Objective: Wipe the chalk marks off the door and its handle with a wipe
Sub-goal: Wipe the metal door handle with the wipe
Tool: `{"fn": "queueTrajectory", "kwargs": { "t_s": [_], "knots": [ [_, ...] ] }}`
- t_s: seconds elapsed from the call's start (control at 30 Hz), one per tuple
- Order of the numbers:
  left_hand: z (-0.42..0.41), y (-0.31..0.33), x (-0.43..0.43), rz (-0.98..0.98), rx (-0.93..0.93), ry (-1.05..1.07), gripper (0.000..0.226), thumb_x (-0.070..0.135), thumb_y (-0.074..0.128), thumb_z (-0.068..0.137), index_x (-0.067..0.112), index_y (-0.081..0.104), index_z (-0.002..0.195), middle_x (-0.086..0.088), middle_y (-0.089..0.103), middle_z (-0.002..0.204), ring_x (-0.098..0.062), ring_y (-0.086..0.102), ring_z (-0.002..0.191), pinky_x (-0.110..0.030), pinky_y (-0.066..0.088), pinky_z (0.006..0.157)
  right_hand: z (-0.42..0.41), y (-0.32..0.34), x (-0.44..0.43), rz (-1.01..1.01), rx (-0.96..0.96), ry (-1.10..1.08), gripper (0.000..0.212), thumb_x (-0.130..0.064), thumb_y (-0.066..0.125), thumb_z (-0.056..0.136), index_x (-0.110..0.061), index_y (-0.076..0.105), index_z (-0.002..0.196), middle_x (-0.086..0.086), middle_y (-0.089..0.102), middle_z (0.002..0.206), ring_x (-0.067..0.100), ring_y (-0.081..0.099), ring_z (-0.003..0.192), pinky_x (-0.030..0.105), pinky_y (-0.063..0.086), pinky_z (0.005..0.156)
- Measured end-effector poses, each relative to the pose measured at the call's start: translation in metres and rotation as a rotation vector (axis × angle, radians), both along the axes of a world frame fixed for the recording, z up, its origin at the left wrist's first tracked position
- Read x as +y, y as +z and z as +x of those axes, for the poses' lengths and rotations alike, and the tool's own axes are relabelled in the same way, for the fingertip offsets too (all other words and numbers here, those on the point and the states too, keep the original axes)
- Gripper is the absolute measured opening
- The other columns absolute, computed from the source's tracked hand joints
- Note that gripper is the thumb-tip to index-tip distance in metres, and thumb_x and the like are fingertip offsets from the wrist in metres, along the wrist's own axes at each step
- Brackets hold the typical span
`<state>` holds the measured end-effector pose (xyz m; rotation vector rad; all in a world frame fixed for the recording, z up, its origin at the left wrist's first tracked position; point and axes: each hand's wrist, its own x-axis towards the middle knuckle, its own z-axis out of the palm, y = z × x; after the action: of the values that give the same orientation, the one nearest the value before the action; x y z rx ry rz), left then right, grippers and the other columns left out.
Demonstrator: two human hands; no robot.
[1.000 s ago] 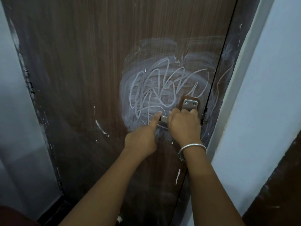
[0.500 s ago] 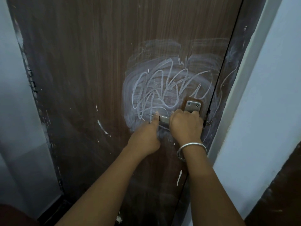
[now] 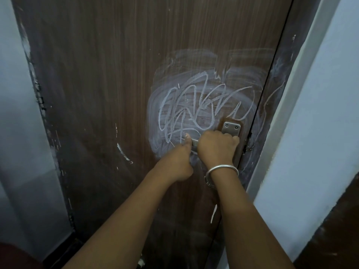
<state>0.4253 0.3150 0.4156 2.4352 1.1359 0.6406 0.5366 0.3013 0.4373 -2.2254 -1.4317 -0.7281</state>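
My left hand has edged nearer my right hand, which grips the lever handle — it runs sideways, free end at my left fingertip; what that curled hand holds I cannot tell — chalk scribble lies just above on the door

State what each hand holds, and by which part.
Right hand grips the door handle round its lever. Whether the left hand holds anything cannot be told.

chalk marks above-left of handle
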Motion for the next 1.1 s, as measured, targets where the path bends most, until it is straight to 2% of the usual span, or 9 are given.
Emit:
{"fn": "queueTrajectory", "kwargs": {
  "t_s": [0.07, 0.2, 0.3, 0.37, 0.5, 0.6, 0.7, 0.93, 1.1],
  "knots": [
    [0.000, 0.001, 0.000, 0.001, -0.006, -0.016, 0.089, 0.007, 0.053, 0.084, 0.013, -0.010, 0.147, -0.012, 0.051, 0.119, -0.024, 0.055, 0.099, -0.034, 0.048, 0.082, -0.003, 0.003, 0.003, -0.026, 0.019, 0.032, 0.025, -0.024, 0.043, 0.090, -0.013, 0.066, 0.090, 0.009, 0.068, 0.095, 0.032, 0.061, 0.093, 0.042, 0.033, 0.088],
    [-0.003, 0.001, 0.000, -0.048, -0.105, -0.051, 0.065, 0.004, 0.054, 0.084, 0.002, 0.025, 0.142, -0.008, 0.059, 0.105, -0.016, 0.054, 0.086, -0.024, 0.045, 0.074, -0.014, 0.011, 0.012, -0.082, 0.047, 0.111, 0.020, -0.025, 0.047, 0.093, -0.015, 0.065, 0.090, 0.007, 0.068, 0.093, 0.030, 0.062, 0.090, 0.040, 0.036, 0.080],
    [-0.011, -0.001, 0.001, -0.132, -0.191, -0.076, 0.055, -0.004, 0.051, 0.081, 0.010, 0.040, 0.132, 0.005, 0.056, 0.085, -0.006, 0.053, 0.071, -0.010, 0.040, 0.057, -0.019, 0.014, 0.016, -0.102, 0.084, 0.189, 0.016, -0.017, 0.048, 0.092, -0.011, 0.063, 0.093, 0.011, 0.066, 0.094, 0.033, 0.061, 0.091, 0.037, 0.035, 0.072],
    [-0.012, -0.001, 0.004, -0.137, -0.187, -0.074, 0.053, -0.006, 0.050, 0.079, 0.017, 0.045, 0.127, 0.003, 0.055, 0.083, -0.006, 0.051, 0.064, -0.013, 0.038, 0.048, -0.016, 0.014, 0.017, -0.095, 0.133, 0.256, 0.015, -0.015, 0.049, 0.090, -0.008, 0.062, 0.092, 0.015, 0.066, 0.094, 0.035, 0.061, 0.091, 0.037, 0.040, 0.073],
    [-0.012, 0.001, 0.007, -0.064, -0.125, -0.041, 0.052, -0.001, 0.051, 0.080, 0.018, 0.045, 0.127, -0.013, 0.058, 0.098, -0.017, 0.055, 0.067, -0.024, 0.046, 0.053, -0.007, 0.017, 0.016, -0.079, 0.216, 0.377, 0.013, -0.016, 0.050, 0.086, -0.009, 0.059, 0.080, 0.015, 0.067, 0.088, 0.033, 0.061, 0.084, 0.030, 0.036, 0.063],
    [-0.013, 0.002, 0.008, -0.019, -0.082, -0.046, 0.068, 0.003, 0.054, 0.081, 0.026, 0.031, 0.141, -0.013, 0.057, 0.101, -0.020, 0.057, 0.075, -0.030, 0.047, 0.062, 0.002, 0.023, 0.013, -0.080, 0.400, 0.478, 0.020, -0.015, 0.051, 0.081, -0.018, 0.054, 0.062, 0.005, 0.066, 0.078, 0.024, 0.059, 0.075, 0.028, 0.034, 0.054],
    [-0.011, 0.000, 0.007, 0.009, -0.071, -0.030, 0.083, 0.007, 0.055, 0.083, 0.028, 0.009, 0.148, -0.005, 0.051, 0.104, -0.019, 0.054, 0.088, -0.030, 0.047, 0.076, 0.009, 0.026, 0.012, -0.051, 0.634, 0.541, 0.020, -0.014, 0.052, 0.081, -0.024, 0.059, 0.066, -0.009, 0.061, 0.074, 0.017, 0.059, 0.078, 0.030, 0.044, 0.067],
    [-0.010, -0.006, -0.003, -0.028, -0.155, -0.004, 0.089, 0.013, 0.057, 0.083, 0.024, -0.003, 0.149, 0.002, 0.045, 0.106, -0.019, 0.054, 0.099, -0.038, 0.048, 0.087, 0.015, 0.024, 0.014, -0.045, 0.480, 0.549, 0.018, -0.014, 0.054, 0.087, -0.012, 0.072, 0.086, 0.006, 0.071, 0.093, 0.021, 0.063, 0.086, 0.027, 0.047, 0.074],
    [-0.014, -0.001, 0.000, 0.060, -0.226, 0.012, 0.076, 0.010, 0.059, 0.080, 0.017, 0.020, 0.144, 0.012, 0.047, 0.081, -0.011, 0.052, 0.075, -0.036, 0.050, 0.074, 0.011, 0.018, 0.019, -0.102, 0.254, 0.509, 0.024, -0.013, 0.047, 0.088, -0.003, 0.068, 0.093, 0.015, 0.068, 0.098, 0.033, 0.059, 0.091, 0.029, 0.038, 0.068]
  ]
}}
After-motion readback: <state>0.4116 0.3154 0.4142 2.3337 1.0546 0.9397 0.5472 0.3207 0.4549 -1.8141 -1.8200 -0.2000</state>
